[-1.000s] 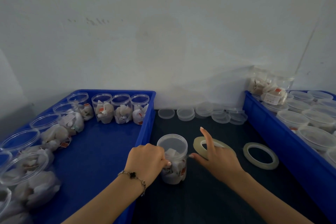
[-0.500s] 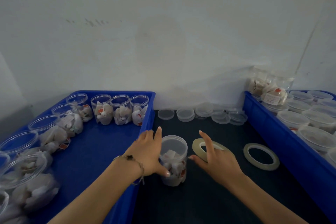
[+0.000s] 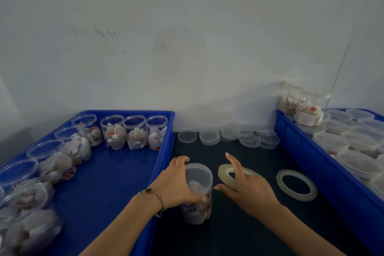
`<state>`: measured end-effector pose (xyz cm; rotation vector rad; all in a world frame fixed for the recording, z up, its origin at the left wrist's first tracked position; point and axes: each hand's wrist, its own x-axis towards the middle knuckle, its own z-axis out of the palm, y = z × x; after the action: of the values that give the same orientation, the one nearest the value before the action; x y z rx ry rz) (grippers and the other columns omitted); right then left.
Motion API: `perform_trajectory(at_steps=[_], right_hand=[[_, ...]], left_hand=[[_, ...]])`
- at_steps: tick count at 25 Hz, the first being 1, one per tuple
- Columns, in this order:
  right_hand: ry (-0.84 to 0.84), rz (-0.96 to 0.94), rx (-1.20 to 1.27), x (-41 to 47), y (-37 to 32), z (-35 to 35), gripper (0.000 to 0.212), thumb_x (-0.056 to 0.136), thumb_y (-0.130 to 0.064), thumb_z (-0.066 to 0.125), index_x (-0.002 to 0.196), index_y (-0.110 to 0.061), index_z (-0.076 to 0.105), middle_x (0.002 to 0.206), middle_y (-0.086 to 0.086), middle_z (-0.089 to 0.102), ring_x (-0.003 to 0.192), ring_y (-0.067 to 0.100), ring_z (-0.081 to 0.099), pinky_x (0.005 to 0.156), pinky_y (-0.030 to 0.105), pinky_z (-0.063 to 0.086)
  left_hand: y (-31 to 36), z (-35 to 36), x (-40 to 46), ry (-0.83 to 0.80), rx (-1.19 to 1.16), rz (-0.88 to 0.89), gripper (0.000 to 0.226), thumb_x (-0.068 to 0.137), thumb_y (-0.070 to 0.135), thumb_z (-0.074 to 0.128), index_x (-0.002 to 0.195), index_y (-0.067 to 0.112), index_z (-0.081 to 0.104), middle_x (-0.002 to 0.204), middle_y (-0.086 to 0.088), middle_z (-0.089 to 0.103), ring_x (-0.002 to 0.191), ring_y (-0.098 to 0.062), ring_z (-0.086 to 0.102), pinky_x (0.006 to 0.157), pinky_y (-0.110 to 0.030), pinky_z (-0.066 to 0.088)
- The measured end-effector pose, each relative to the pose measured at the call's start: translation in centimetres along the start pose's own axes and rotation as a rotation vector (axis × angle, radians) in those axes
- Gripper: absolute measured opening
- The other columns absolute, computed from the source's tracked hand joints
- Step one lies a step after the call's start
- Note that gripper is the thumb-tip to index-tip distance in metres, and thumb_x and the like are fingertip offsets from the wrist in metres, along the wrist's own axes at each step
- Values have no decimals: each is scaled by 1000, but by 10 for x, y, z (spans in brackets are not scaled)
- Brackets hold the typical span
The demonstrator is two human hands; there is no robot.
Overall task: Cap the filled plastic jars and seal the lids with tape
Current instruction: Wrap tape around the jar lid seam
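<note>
Fingers (image 3: pixel 182 160) of left hand (image 3: pixel 176 185) curl around capped jar (image 3: pixel 197 193) near tabletop's front edge, beside left blue tray (image 3: pixel 164 151). Right hand (image 3: pixel 247 191) spread loose, holding nothing, over tape roll (image 3: pixel 225 172). Risk: light jar tips if tape pull outruns grip.

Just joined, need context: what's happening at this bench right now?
A person is capping and taping jars. The left hand grips a capped jar of packets standing on the dark mat between two blue trays. The right hand reaches over a tape roll beside it; whether it touches the roll is unclear. A second roll lies further right. Uncapped jars wait in the left tray, loose lids by the wall.
</note>
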<state>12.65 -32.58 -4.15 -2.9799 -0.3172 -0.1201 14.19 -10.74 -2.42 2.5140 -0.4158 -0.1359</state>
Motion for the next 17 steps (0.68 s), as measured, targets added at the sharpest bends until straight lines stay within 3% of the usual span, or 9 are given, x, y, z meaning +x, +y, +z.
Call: perform_trajectory(at_steps=[3, 6, 8, 10, 13, 15, 17], right_hand=[[14, -41, 122, -9, 2, -29, 101, 57, -94, 12, 139, -44, -17, 71, -19, 47, 54, -3, 45, 47, 14, 30], [18, -149, 210, -22, 8, -62, 93, 59, -94, 29, 135, -54, -6, 73, -20, 52, 63, -4, 54, 55, 13, 37], [48, -197, 230, -29, 9, -78, 83, 67, -83, 41, 133, -56, -1, 70, -17, 58, 66, -6, 56, 57, 12, 40], [124, -232, 215, -34, 8, -85, 78, 75, -70, 48, 134, -53, -1, 78, -25, 58, 69, -9, 55, 60, 11, 41], [217, -247, 158, -39, 4, -87, 73, 80, -62, 44, 135, -48, -2, 63, -15, 53, 68, -5, 55, 55, 14, 41], [233, -235, 114, -38, 1, -87, 71, 83, -62, 40, 137, -45, -3, 65, -15, 52, 59, 1, 54, 51, 16, 39], [225, -227, 71, -36, -3, -85, 68, 85, -62, 37, 136, -42, -4, 67, -15, 52, 56, 2, 52, 50, 15, 39]], left_hand=[[2, -17, -4, 70, -223, 3, 84, 55, 52, 84, 118, 31, 33, 113, 13, 41, 98, -2, 49, 73, -11, 43], [8, -35, -13, 1, -483, 31, 94, 47, 48, 87, 124, 32, 35, 114, 8, 54, 98, -10, 61, 77, -21, 54], [12, -43, -21, -22, -652, 63, 108, 33, 52, 87, 126, 30, 38, 114, 2, 60, 99, -14, 64, 81, -27, 55], [16, -46, -26, -10, -750, 92, 118, 23, 61, 87, 126, 30, 40, 114, -1, 63, 99, -18, 66, 82, -30, 55], [22, -46, -29, -11, -852, 101, 117, 21, 66, 85, 124, 30, 43, 115, -5, 62, 99, -24, 66, 84, -37, 56], [24, -45, -30, -9, -896, 102, 116, 22, 65, 86, 125, 28, 45, 117, -12, 60, 98, -28, 66, 83, -41, 56], [26, -43, -30, -7, -955, 115, 115, 23, 62, 87, 124, 24, 46, 110, -15, 64, 89, -27, 69, 72, -33, 57]])
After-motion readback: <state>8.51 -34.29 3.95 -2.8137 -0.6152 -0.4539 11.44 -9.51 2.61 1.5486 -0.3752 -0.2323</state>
